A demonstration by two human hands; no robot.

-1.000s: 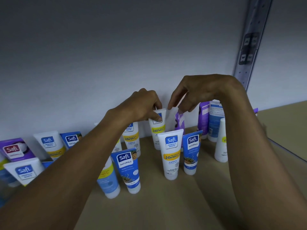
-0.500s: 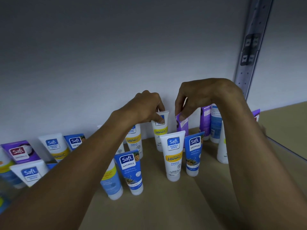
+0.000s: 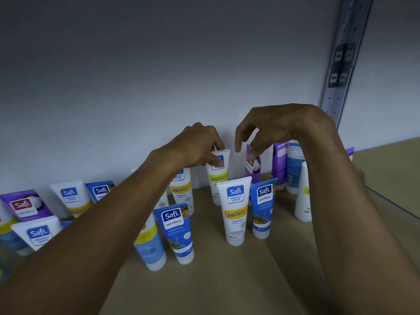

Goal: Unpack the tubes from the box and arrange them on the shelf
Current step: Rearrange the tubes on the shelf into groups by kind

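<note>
Several Safi tubes stand cap-down on the tan shelf (image 3: 261,280). My left hand (image 3: 200,146) pinches the top of a white Vitamin C tube (image 3: 219,178) standing by the back wall. My right hand (image 3: 270,128) holds the top edge of a purple tube (image 3: 252,167) just to its right, with thumb and fingers spread. In front stand a white Perfect White tube (image 3: 235,210) and a blue Naturals tube (image 3: 263,205). Another blue Naturals tube (image 3: 176,230) stands lower left. The box is out of view.
More tubes lean on the back wall at far left, among them a purple one (image 3: 25,205) and a white one (image 3: 70,196). Purple and blue tubes (image 3: 286,164) stand behind my right wrist. A perforated metal upright (image 3: 341,71) rises at the right.
The view has shifted slightly, so the tubes appear lower. My right hand's fingers have spread wider above the purple tube. My left hand keeps its pinch on the white tube.
</note>
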